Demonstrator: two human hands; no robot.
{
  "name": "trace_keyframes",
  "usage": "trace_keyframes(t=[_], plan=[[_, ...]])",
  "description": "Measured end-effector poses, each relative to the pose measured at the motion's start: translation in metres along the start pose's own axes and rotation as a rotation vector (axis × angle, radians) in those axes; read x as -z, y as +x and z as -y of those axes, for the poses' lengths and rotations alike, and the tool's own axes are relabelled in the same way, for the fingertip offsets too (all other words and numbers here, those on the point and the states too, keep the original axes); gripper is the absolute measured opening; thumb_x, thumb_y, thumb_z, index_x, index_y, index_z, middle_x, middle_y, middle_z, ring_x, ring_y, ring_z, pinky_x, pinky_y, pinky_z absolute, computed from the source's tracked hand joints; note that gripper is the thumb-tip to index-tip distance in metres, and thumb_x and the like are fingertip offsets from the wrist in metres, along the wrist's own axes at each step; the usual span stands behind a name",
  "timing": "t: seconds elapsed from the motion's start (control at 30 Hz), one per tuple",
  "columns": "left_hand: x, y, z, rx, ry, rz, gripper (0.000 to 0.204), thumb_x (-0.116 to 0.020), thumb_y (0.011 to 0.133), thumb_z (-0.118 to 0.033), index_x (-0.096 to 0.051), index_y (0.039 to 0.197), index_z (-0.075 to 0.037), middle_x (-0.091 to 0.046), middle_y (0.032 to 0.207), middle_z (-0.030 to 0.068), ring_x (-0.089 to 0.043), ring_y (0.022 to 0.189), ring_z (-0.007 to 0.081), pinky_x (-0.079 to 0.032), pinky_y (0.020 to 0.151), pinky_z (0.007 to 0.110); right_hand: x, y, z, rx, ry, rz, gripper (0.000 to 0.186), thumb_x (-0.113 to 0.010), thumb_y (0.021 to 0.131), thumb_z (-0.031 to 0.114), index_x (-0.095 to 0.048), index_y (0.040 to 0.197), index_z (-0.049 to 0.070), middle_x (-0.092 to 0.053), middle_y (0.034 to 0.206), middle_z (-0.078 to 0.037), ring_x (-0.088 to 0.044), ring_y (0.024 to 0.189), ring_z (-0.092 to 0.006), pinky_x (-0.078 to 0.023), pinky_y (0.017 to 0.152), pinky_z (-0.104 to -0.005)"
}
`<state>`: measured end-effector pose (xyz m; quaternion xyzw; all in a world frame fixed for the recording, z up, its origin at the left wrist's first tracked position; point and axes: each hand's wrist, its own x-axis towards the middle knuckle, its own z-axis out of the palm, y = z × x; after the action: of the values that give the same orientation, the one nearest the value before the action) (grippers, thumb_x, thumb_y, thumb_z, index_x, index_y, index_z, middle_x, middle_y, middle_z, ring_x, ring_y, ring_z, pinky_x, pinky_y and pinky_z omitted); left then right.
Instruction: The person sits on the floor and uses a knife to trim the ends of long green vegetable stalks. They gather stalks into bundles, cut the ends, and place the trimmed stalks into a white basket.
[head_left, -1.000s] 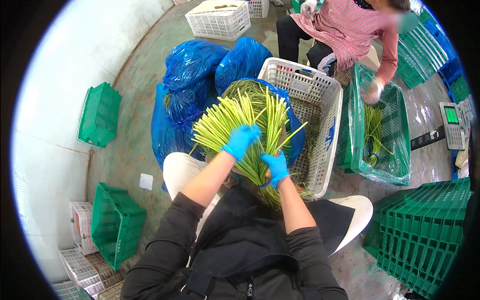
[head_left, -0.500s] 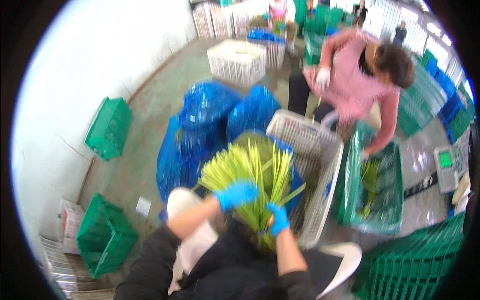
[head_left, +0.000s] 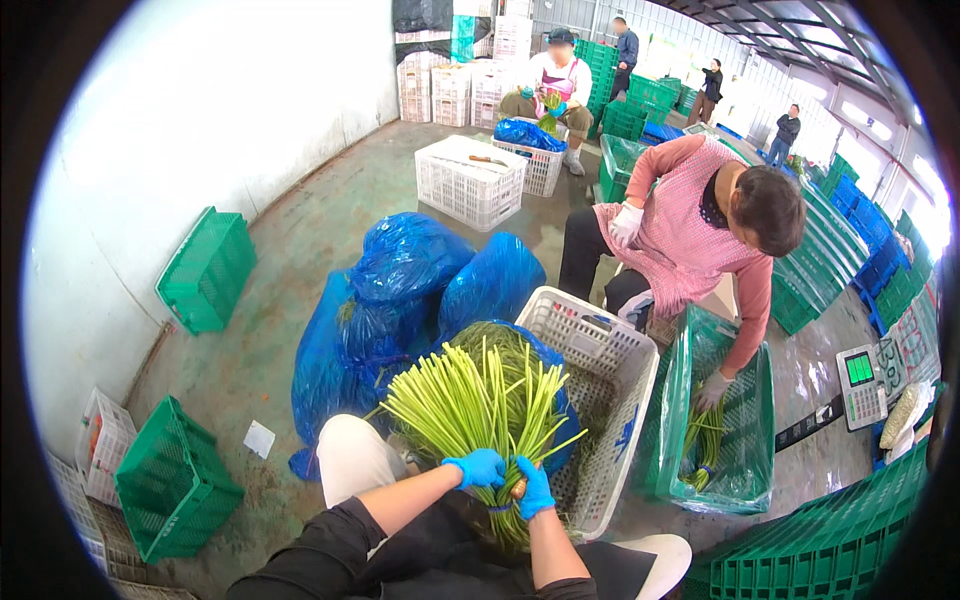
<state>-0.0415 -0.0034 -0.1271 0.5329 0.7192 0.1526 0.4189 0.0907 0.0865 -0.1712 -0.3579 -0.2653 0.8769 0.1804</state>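
Observation:
A thick bundle of long green stalks, seemingly garlic scapes (head_left: 470, 400), stands fanned out over my lap, cut ends up. My left hand (head_left: 478, 468), in a blue glove, is closed around its lower left side. On the right side, my right hand (head_left: 535, 488), also blue-gloved, grips the same bundle. A brown rounded end, perhaps a wooden handle, shows by my right fingers; the rest of it is hidden. A blue band (head_left: 500, 507) crosses the stalks just below my hands. More green stalks (head_left: 497, 345) lie in blue plastic behind the bundle.
A white crate (head_left: 648, 420) stands at my right, blue bags (head_left: 410, 260) ahead. Beyond, a co-worker in pink reaches into a plastic-lined green crate (head_left: 760, 440) holding a bundle. A knife (head_left: 487, 160) lies on another white crate (head_left: 450, 190). Green crates (head_left: 175, 480) stand left; a scale (head_left: 862, 385) right.
My left hand has come down from across the stalks to the bundle's lower part, beside my right hand. The view has tilted up, and the co-worker's hand shows inside the green crate.

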Motion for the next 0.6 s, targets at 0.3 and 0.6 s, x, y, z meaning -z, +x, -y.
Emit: trace_keyframes(t=[0.3,0.6], plan=[[-0.037,-0.009,0.013,-0.061,-0.066,-0.429,0.019,-0.050,0.079,-0.021,-0.055,0.081,-0.003,-0.056,0.084,0.0232,-0.054,0.078,0.0423,-0.043,0.064,0.047,-0.008,-0.035,0.004,0.050,-0.423,0.288,0.039,-0.067,0.072,0.005,-0.052,0.108,0.005,-0.058,0.103,-0.009,-0.057,0.092,-0.0184,-0.049,0.075,-0.0318],[-0.039,-0.010,0.001,0.086,-0.257,-0.649,0.030,-0.052,0.085,-0.027,-0.054,0.071,-0.001,-0.051,0.065,0.0196,-0.051,0.058,0.0326,-0.041,0.053,0.038,-0.016,-0.038,-0.003,0.093,-0.428,0.149,0.036,-0.067,0.069,0.002,-0.050,0.100,0.003,-0.057,0.088,-0.007,-0.058,0.078,-0.0174,-0.051,0.066,-0.0307]])
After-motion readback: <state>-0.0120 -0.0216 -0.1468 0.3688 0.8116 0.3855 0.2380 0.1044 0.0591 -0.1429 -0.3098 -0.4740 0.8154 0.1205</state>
